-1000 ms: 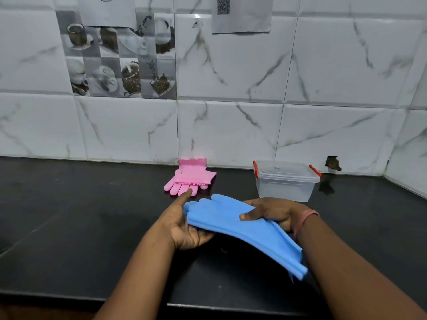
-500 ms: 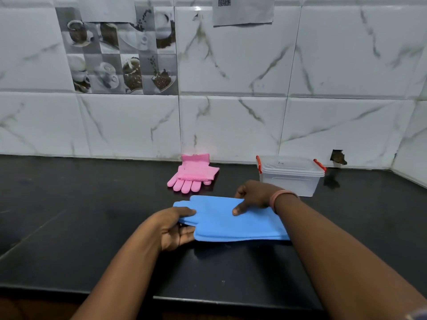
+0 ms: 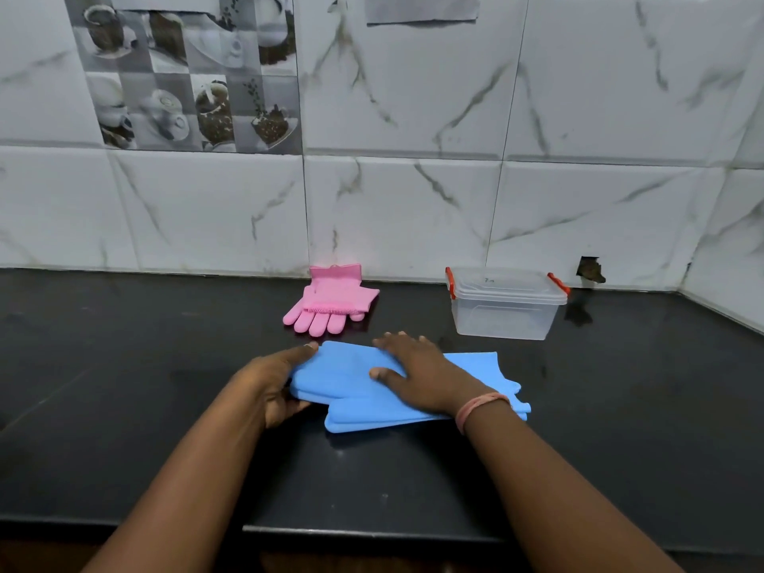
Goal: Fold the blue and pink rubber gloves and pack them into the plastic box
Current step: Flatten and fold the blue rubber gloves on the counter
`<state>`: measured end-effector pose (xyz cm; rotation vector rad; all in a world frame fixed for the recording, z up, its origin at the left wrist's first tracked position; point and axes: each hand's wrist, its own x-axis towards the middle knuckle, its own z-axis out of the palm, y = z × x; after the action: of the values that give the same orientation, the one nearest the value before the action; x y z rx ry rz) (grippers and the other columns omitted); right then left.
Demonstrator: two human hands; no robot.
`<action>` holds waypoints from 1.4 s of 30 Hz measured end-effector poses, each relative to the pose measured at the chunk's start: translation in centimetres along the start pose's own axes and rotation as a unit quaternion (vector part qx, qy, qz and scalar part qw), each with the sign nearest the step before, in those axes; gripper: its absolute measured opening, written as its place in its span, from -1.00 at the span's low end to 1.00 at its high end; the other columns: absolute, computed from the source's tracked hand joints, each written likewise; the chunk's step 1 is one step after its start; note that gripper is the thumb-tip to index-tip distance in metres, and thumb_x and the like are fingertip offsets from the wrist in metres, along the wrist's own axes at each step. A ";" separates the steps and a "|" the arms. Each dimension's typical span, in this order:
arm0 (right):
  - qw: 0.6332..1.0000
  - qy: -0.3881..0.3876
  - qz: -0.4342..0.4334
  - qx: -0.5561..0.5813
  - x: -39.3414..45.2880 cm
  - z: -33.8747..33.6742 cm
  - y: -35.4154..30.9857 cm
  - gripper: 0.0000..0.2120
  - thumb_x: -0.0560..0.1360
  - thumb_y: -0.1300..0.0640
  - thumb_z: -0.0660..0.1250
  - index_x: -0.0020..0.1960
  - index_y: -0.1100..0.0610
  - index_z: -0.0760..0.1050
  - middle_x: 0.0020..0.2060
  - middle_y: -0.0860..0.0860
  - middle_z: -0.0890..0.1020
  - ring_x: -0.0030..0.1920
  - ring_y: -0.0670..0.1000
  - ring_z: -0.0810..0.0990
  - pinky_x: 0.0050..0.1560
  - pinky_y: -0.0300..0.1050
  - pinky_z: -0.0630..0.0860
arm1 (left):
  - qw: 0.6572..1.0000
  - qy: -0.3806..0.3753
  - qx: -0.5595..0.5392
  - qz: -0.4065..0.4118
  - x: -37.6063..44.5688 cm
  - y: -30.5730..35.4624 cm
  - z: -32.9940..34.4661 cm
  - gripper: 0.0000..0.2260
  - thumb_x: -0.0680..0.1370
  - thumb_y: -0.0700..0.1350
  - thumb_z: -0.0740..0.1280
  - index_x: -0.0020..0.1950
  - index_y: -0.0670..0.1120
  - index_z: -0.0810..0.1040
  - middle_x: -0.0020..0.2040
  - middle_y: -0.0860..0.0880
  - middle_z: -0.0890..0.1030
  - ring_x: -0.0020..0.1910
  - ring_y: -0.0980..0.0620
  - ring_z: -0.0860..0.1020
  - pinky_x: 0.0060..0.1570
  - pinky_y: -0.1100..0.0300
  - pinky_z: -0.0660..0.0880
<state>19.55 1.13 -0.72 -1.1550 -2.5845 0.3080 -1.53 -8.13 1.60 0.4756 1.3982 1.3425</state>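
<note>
My right hand presses flat on the soft blue gloves; my left hand pinches their limp edge, short of the plastic box.

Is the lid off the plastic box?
No, the lid sits closed on the plastic box, its red clips at both ends.

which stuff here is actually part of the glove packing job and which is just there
Part of the job:
- blue gloves, flat on the counter under both hands
- pink gloves, by the wall
- plastic box, lid on, red clips

Just there:
- black counter
- paper sheet on the wall tiles
- hole in the tile right of the box
</note>
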 end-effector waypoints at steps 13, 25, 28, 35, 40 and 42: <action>0.995 -0.087 -0.040 -0.025 -0.3 1.2 -3.1 -0.34 0.66 -0.26 -0.01 0.66 -0.01 -0.05 0.64 -0.02 -0.03 0.63 -0.02 -0.12 0.60 -0.03 -0.20 | 0.999 -0.002 0.048 -0.015 0.4 0.4 0.0 -0.78 0.58 -0.20 0.43 0.21 -0.19 0.57 -0.08 -0.20 0.68 -0.17 -0.13 0.65 -0.53 0.06 0.63; 0.894 0.136 0.173 0.390 -1.3 -0.3 -4.0 -0.47 0.70 -0.15 -0.01 0.60 0.05 0.20 0.58 -0.08 0.24 0.58 -0.07 0.16 0.55 -0.14 0.03 | 0.998 -0.015 0.061 -0.015 0.8 0.1 0.0 -0.67 0.61 -0.28 0.35 0.38 -0.27 0.54 -0.18 -0.22 0.71 -0.32 -0.14 0.72 -0.53 0.02 0.63; 0.850 0.179 0.176 0.463 -1.4 -1.4 -4.3 -0.55 0.71 -0.06 -0.01 0.56 0.03 0.27 0.51 -0.09 0.34 0.46 -0.08 0.31 0.34 -0.27 0.11 | 0.999 -0.020 0.036 -0.012 0.3 0.3 0.3 -0.66 0.57 -0.23 0.41 0.35 -0.22 0.57 -0.23 -0.20 0.73 -0.36 -0.13 0.72 -0.49 0.01 0.65; 0.786 0.167 0.200 0.561 -1.1 0.2 -4.1 -0.50 0.70 -0.10 0.01 0.61 -0.01 0.16 0.56 -0.11 0.24 0.55 -0.08 0.19 0.41 -0.20 0.11 | 0.998 -0.060 -0.006 -0.023 -1.9 2.6 2.5 -0.65 0.56 -0.16 0.44 0.33 -0.18 0.53 0.18 -0.25 0.64 0.01 -0.25 0.65 -0.30 -0.40 0.61; 0.701 0.166 0.185 0.669 -0.8 -1.6 -4.3 -0.21 0.52 -0.47 0.08 0.55 0.01 0.29 0.53 0.02 0.34 0.51 0.02 0.33 0.53 0.02 0.21 | 0.991 -0.130 0.015 0.024 -4.9 6.1 6.7 -0.70 0.56 -0.05 0.42 0.21 -0.18 0.60 0.08 -0.28 0.63 0.02 -0.24 0.68 -0.02 -0.31 0.64; 0.641 0.167 0.157 0.733 -1.0 -3.9 -4.0 -0.10 0.40 -0.55 0.16 0.45 0.10 0.44 0.36 0.14 0.54 0.33 0.13 0.55 0.40 0.16 0.42 | 0.984 -0.175 0.035 0.018 -5.7 7.1 9.2 -0.54 0.53 0.03 0.43 0.35 -0.18 0.54 0.23 -0.28 0.58 0.15 -0.29 0.64 0.20 -0.36 0.53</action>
<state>18.82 -1.94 4.00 -0.7405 -0.9811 1.6364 5.66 -6.80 12.31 0.7493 1.1512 1.1726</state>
